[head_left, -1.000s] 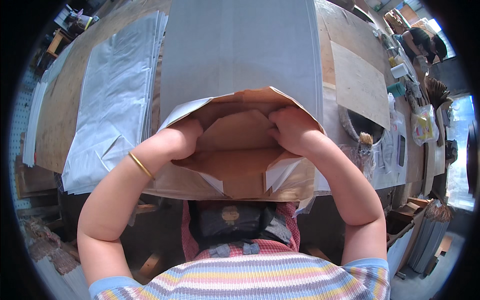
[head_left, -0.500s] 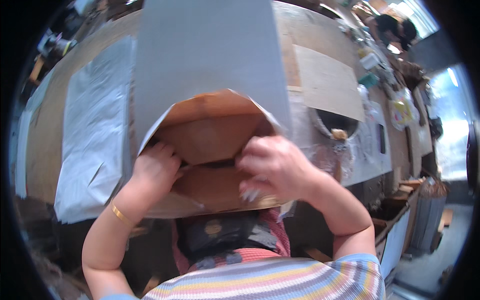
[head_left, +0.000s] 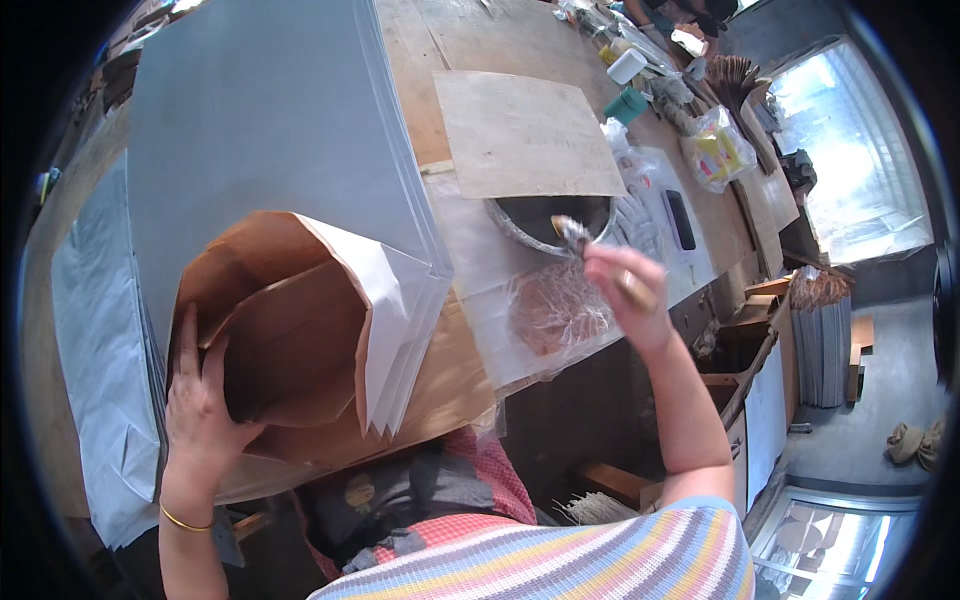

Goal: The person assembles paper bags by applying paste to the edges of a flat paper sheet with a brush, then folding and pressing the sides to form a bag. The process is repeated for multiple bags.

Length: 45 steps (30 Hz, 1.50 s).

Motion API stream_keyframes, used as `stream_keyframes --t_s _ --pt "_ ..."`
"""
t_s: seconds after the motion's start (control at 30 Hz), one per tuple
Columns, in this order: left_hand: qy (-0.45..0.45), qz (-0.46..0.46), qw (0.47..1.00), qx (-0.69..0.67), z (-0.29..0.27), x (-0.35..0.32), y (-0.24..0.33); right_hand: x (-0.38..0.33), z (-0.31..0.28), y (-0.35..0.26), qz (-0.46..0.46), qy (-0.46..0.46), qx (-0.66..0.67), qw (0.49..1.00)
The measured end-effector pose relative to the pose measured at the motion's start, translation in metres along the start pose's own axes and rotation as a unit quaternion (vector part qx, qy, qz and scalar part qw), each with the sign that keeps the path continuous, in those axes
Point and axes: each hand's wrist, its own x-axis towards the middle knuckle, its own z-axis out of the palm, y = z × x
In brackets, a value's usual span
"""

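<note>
Two hands are working at a table [head_left: 408, 42]. At far left, white folded sheets [head_left: 100, 340] are lying beside a grey-white stack [head_left: 270, 120], at whose near end an open paper bag [head_left: 295, 340] is showing its brown inside. The left hand [head_left: 205, 405] is spreading its fingers at the bag's left edge (whether it is pinching the paper, I cannot tell). Further right, a dark bowl [head_left: 515, 228] is standing partly under a thin board [head_left: 530, 135], with crumpled clear plastic [head_left: 560, 308] lying just in front. The right hand [head_left: 632, 295] is gripping a brush [head_left: 573, 235] by its handle, bristles near the bowl's rim. The step in hand seems to be readying the brush while steadying the bag; the next move probably calls for a firm handle grip and a wide mouth. Beyond, a dark phone [head_left: 680, 220] is resting on the table, and a bright window [head_left: 850, 150] is lighting the room.
</note>
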Motion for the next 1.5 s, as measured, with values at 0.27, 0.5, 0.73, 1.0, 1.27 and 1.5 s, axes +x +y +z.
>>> stream_keyframes --t_s 0.27,0.5,0.73,1.0,1.27,1.5 --pt "-0.009 0.024 0.999 0.023 0.004 -0.001 -0.004 0.05 0.013 0.068 0.322 -0.025 0.153 0.934" --pt "-0.019 0.055 0.998 0.039 0.0 -0.01 -0.009 0.057 -0.023 0.037 0.145 -0.19 0.113 0.964" --pt "-0.035 0.095 0.995 0.02 0.004 -0.006 -0.008 0.075 -0.051 0.086 0.335 -0.186 0.332 0.862" --pt "-0.104 0.097 0.99 0.022 0.006 -0.004 -0.026 0.047 0.008 -0.05 0.187 0.108 0.492 0.843" --pt "-0.118 0.11 0.987 0.02 0.007 -0.015 -0.044 0.1 0.151 -0.201 -0.256 -0.269 0.201 0.907" --pt "-0.074 0.067 0.989 -0.106 0.013 -0.015 -0.043 0.114 0.15 -0.2 -0.228 -0.336 0.128 0.905"
